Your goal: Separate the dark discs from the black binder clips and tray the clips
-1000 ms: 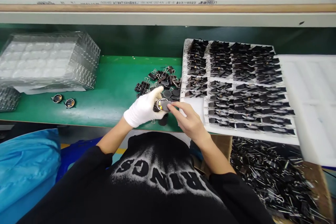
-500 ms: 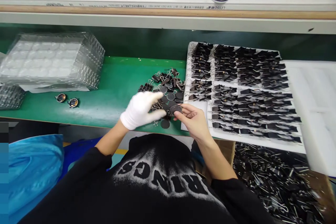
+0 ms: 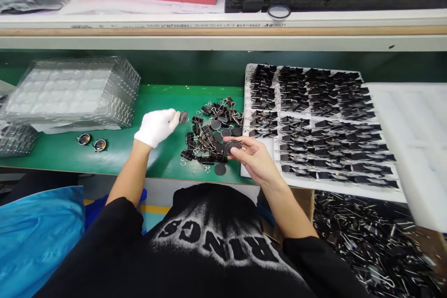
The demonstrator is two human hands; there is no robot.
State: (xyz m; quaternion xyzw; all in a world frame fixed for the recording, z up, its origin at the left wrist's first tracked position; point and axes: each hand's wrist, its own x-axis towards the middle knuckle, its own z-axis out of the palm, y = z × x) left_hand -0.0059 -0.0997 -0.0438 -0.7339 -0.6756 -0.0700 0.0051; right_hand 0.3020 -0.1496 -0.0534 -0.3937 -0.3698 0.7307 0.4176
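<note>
My left hand (image 3: 157,126), in a white glove, pinches a black binder clip (image 3: 183,117) to the left of the pile. Bare, my right hand (image 3: 256,156) grips a round dark disc-shaped part (image 3: 232,146) between thumb and fingers, over the pile's right side; its underside is hidden. Beneath and between the hands lies the pile of black binder clips (image 3: 206,139) with silver wire handles. Several flat dark discs lie among them, one loose disc (image 3: 220,169) at the near edge.
A white foam tray (image 3: 259,144) with rows of clipped parts lies at right, above a box of loose binder clips (image 3: 370,242). Clear plastic trays (image 3: 66,93) are stacked at left, near two small round parts (image 3: 100,145). A shelf edge (image 3: 209,43) runs across the back.
My left hand has moved left, away from my right hand, and has closed on a binder clip. My right hand keeps its hold on the round part. The view has tilted up slightly.
</note>
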